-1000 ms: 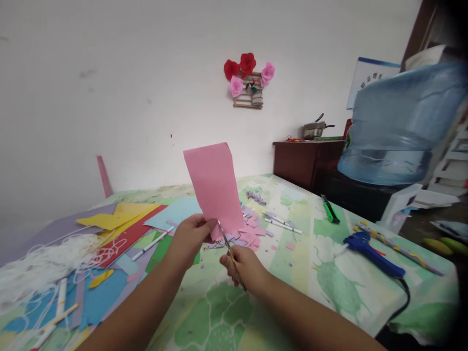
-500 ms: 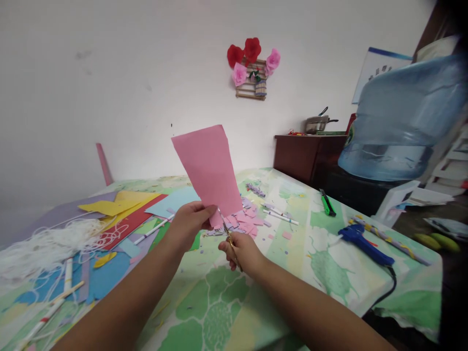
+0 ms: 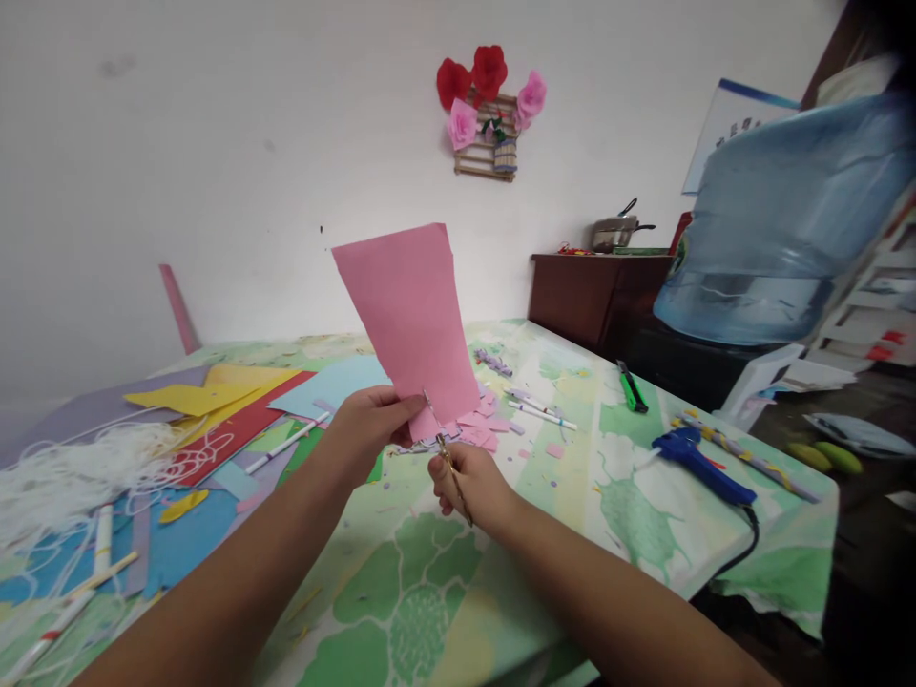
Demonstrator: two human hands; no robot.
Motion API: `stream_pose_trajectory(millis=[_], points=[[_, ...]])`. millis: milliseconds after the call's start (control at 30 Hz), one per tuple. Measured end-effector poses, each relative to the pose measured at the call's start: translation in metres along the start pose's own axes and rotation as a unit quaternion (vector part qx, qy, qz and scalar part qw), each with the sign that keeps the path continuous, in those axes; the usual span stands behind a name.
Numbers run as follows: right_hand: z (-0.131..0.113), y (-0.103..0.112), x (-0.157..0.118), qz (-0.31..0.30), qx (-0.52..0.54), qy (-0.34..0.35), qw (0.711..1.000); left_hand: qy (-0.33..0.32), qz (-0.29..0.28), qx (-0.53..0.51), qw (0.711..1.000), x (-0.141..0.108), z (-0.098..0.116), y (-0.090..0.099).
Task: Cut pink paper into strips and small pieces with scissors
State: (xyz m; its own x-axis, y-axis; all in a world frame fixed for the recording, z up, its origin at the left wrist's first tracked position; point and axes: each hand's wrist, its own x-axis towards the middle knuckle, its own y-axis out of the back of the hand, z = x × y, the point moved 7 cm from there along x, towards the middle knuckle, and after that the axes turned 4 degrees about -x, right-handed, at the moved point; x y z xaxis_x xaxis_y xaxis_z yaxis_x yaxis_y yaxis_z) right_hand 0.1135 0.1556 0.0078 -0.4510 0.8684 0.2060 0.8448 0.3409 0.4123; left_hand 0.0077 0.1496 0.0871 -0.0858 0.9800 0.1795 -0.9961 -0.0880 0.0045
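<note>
A sheet of pink paper (image 3: 405, 315) stands upright above the table, its lower left edge pinched by my left hand (image 3: 379, 420). My right hand (image 3: 468, 482) is closed round the gold handles of a pair of scissors (image 3: 447, 453). The scissors' blades lie against the lower part of the paper, just right of my left thumb. Behind and below the sheet is a heap of small pink and lilac paper scraps (image 3: 479, 429). My left fingertips behind the paper are partly hidden.
On the left lie white string (image 3: 86, 468), red paper (image 3: 247, 425), yellow paper (image 3: 190, 396) and other coloured sheets. To the right are a blue glue gun (image 3: 701, 463), a green utility knife (image 3: 632, 389) and a wrapped stick (image 3: 751, 458). Lollipop-like white sticks (image 3: 542, 413) lie behind the scraps.
The view has shifted slightly, moving the background up and left. The pink paper stands a little higher in view, and the scissors' blades now lie across its lower part.
</note>
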Motion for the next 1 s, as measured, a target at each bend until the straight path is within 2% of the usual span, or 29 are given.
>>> stream_pose_trajectory(millis=[167,533,700,1000], points=[[-0.009,0.005,-0.001,0.016,-0.034,0.044,0.998,0.008,-0.034,0.034,0.999,-0.001,-0.003,-0.004],[-0.01,0.002,-0.002,-0.016,0.066,0.015,0.998,0.012,-0.065,0.032,0.997,-0.004,-0.002,-0.013],[-0.008,0.003,-0.001,-0.015,0.074,-0.001,0.997,0.021,-0.055,0.045,0.997,-0.004,-0.003,-0.009],[-0.007,0.005,-0.002,0.001,0.043,0.009,0.999,0.021,-0.076,0.048,0.996,-0.003,-0.004,-0.008]])
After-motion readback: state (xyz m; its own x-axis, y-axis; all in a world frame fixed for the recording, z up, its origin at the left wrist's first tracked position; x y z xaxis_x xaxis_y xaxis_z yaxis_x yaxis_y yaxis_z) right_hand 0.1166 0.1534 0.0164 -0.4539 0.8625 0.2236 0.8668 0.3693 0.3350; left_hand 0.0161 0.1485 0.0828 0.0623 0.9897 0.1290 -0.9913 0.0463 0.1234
